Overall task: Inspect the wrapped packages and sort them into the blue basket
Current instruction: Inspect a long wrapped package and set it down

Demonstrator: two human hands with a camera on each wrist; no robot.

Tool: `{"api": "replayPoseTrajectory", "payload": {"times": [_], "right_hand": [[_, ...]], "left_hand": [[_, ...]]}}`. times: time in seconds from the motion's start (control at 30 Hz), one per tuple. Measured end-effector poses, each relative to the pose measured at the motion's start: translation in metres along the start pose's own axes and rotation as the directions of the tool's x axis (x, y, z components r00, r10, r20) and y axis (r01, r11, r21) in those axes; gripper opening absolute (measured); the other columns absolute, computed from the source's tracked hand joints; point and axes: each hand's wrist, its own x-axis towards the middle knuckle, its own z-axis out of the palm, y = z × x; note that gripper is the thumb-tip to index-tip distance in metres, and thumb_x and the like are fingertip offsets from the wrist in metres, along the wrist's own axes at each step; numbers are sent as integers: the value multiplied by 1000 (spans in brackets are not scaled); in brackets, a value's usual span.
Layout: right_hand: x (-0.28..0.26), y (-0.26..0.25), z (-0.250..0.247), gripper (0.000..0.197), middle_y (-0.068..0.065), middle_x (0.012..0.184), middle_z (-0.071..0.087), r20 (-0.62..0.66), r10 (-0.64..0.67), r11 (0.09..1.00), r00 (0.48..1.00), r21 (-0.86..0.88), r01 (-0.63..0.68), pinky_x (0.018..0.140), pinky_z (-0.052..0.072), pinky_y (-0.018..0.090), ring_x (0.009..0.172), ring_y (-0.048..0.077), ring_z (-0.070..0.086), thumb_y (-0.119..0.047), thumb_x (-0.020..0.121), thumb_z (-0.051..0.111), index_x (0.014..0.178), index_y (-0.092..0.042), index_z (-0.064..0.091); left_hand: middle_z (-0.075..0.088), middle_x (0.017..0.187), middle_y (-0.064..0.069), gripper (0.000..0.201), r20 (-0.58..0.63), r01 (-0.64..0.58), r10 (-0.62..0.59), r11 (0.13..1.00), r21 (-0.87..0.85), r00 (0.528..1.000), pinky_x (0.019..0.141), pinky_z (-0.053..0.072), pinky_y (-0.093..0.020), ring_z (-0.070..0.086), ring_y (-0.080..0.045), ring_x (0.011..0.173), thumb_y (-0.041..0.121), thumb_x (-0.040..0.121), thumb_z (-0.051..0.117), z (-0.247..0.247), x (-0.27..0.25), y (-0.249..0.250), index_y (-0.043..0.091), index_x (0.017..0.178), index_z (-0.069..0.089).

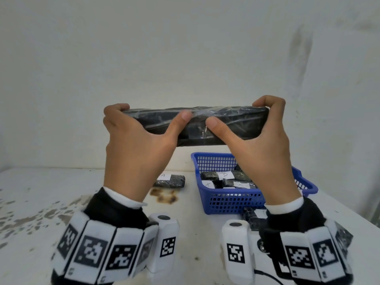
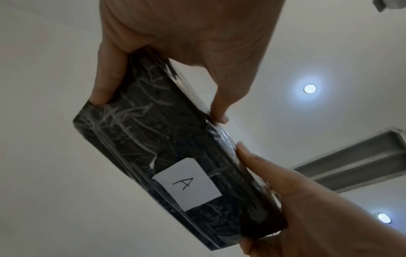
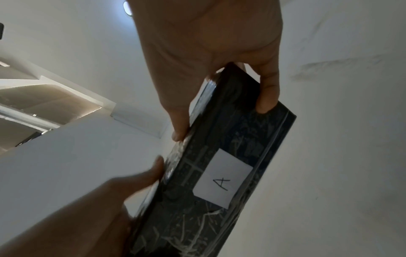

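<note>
Black film-wrapped package [image 1: 226, 122], label "A" [image 2: 186, 184] underneath: gripped at either end by my left hand [image 1: 135, 145] and right hand [image 1: 265, 145], raised level above the blue basket [image 1: 207, 161] for inspection.

Head view looks forward at the raised package [image 1: 195, 125]; both wrist views look up at it, close.

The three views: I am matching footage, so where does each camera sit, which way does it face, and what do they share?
Head: worn high, facing forward and down at the wrapped package, blue basket, left hand and right hand.
Left wrist: looks up along the fingers at the package's label A and ceiling.
Right wrist: the same upward look, from the opposite end.
Shared: the held package and both hands.
</note>
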Motion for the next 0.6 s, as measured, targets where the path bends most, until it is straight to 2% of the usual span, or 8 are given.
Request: {"api": "replayPoseTrajectory", "payload": {"times": [0.07,0.2,0.3,0.4,0.47,0.53,0.57,0.6], "right_hand": [[2,-1,-3,58,-6,110,62,2,12,998,1000,63,-12,72,52,13,94,9,65,-61,73,75,109,-37,37],[5,0,-9,45,-11,98,65,-31,-6,988,1000,156,11,75,61,30,86,7,69,-49,81,75,112,-35,46],[7,2,-13,39,-4,109,65,-36,-18,979,999,200,25,78,61,40,93,21,69,-46,84,75,117,-37,56],[9,1,-19,35,1,111,66,16,-5,964,1000,267,1,62,58,24,89,22,70,-39,88,71,120,-34,60],[11,2,-21,30,0,110,67,40,0,961,999,276,-11,60,57,22,83,19,72,-35,90,70,119,-32,62],[12,4,-21,24,-1,109,68,50,14,951,999,308,-29,61,58,25,87,19,73,-36,92,67,115,-29,64],[13,5,-21,21,0,109,68,52,28,943,998,330,-43,62,58,27,92,21,73,-37,93,66,112,-27,65],[13,6,-21,18,2,110,68,59,47,935,997,350,-64,64,59,30,96,22,72,-35,94,66,109,-26,65]], "left_hand": [[54,119,-1,89,6,-11,11,1000,-24,1000,67,37,-10,55,-12,90,63,66,70,-1,3,-2,15,130,31],[46,90,23,77,19,-30,32,996,-86,999,61,32,8,47,11,76,51,76,70,-6,8,-5,15,134,36],[49,90,26,65,35,-52,55,995,-80,998,66,35,6,52,7,81,46,81,68,-11,13,-9,14,133,46],[50,89,26,57,47,-78,82,994,-70,996,66,34,6,50,15,79,46,83,66,-14,15,-9,16,129,48],[49,90,27,57,59,-80,84,994,-78,995,66,33,7,48,20,75,46,85,64,-14,15,-8,16,131,46],[50,91,26,55,52,-60,66,992,-114,996,71,36,5,51,22,75,51,86,60,-15,17,-8,18,128,46],[54,91,22,53,47,-30,37,988,-154,998,81,42,-2,54,18,79,56,86,55,-16,17,-7,21,124,46],[57,92,18,47,48,6,4,979,-204,999,91,49,-18,58,11,84,61,87,51,-16,18,-7,25,117,46]]}}
